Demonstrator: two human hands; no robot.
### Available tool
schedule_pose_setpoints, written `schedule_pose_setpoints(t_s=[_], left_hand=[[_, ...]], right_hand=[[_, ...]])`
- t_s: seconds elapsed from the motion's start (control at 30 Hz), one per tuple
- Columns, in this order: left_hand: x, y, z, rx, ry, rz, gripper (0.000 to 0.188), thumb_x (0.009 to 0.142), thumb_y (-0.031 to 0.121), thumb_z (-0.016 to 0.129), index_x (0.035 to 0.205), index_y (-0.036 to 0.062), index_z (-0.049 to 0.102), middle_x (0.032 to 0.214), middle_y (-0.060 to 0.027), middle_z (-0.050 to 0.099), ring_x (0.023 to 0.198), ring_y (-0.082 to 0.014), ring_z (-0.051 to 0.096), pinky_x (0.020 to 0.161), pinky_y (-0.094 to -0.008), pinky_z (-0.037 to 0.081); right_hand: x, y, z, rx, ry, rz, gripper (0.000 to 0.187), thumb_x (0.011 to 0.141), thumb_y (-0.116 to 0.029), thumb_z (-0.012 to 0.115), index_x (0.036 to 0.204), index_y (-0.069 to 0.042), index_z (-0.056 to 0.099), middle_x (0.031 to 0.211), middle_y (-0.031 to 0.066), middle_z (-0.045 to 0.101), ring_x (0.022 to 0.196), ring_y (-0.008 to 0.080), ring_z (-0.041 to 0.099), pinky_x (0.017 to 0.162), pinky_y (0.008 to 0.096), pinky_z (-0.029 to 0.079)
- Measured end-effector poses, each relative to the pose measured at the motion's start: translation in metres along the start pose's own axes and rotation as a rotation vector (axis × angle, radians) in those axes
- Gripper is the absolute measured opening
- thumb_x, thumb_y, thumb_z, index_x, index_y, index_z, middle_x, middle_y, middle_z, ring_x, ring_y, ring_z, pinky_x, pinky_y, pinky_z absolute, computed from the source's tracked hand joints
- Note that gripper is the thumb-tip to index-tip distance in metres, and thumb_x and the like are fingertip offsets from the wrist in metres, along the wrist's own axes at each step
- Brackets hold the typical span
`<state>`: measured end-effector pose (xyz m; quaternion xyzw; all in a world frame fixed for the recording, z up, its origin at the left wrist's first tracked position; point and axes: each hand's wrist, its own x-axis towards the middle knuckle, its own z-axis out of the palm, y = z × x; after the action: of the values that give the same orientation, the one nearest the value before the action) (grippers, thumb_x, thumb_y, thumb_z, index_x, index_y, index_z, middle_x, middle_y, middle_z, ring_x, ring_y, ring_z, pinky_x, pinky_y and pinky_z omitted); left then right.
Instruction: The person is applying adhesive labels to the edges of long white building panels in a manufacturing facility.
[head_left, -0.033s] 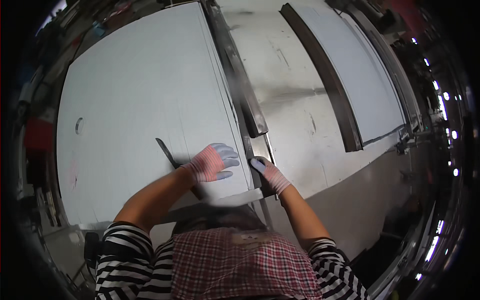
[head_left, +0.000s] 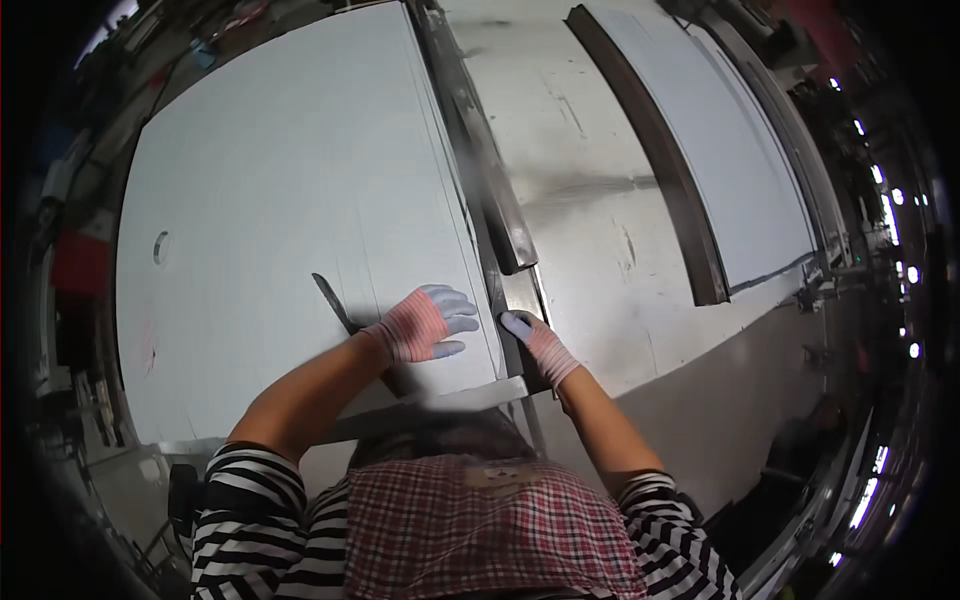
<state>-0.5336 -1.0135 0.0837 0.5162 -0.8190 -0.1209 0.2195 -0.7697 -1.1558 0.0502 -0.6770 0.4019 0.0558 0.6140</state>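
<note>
My left hand (head_left: 432, 322), in a pink-striped glove with grey fingers, lies flat with fingers stretched on a large white sheet (head_left: 270, 190), close to its right edge. A thin dark blade-like piece (head_left: 330, 298) lies on the sheet and runs under my left wrist. At the sheet's near right corner my gloved right hand (head_left: 540, 342) is closed on a dark grey strip (head_left: 512, 358), thumb on top; its other fingers are mostly hidden. Just beyond that hand ends a long dark metal bar (head_left: 500, 210), running along the sheet's right edge.
Right of the bar is a scuffed pale tabletop (head_left: 590, 240). A second dark bar (head_left: 670, 180) lies there beside a narrower pale panel (head_left: 730, 160). A ring-shaped mark or hole (head_left: 160, 248) shows on the sheet's left. Grey floor (head_left: 740, 370) lies to the right.
</note>
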Motion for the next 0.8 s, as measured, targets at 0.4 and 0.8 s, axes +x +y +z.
schedule_pose_setpoints(t_s=[0.4, 0.8], left_hand=[[0.009, 0.002, 0.015, 0.141, -0.084, -0.061, 0.042, 0.082, 0.038, 0.067, 0.118, 0.0171, 0.062, 0.12, -0.0071, 0.062, 0.116, -0.0286, 0.055, 0.103, -0.0452, 0.041], [-0.006, 0.029, 0.031, 0.109, -0.158, -0.103, 0.041, 0.081, 0.038, 0.068, 0.112, 0.0119, 0.063, 0.118, -0.0087, 0.061, 0.121, -0.0282, 0.052, 0.107, -0.0452, 0.037]], right_hand=[[0.019, 0.023, -0.008, 0.186, -0.325, 0.043, 0.097, 0.079, -0.07, 0.064, 0.133, 0.008, 0.049, 0.11, 0.0198, 0.064, 0.101, 0.0225, 0.061, 0.089, 0.0347, 0.05], [-0.02, 0.022, -0.009, 0.325, -0.391, -0.015, 0.101, 0.078, -0.064, 0.068, 0.144, 0.006, 0.035, 0.126, 0.0226, 0.057, 0.12, 0.0257, 0.053, 0.104, 0.0345, 0.041]])
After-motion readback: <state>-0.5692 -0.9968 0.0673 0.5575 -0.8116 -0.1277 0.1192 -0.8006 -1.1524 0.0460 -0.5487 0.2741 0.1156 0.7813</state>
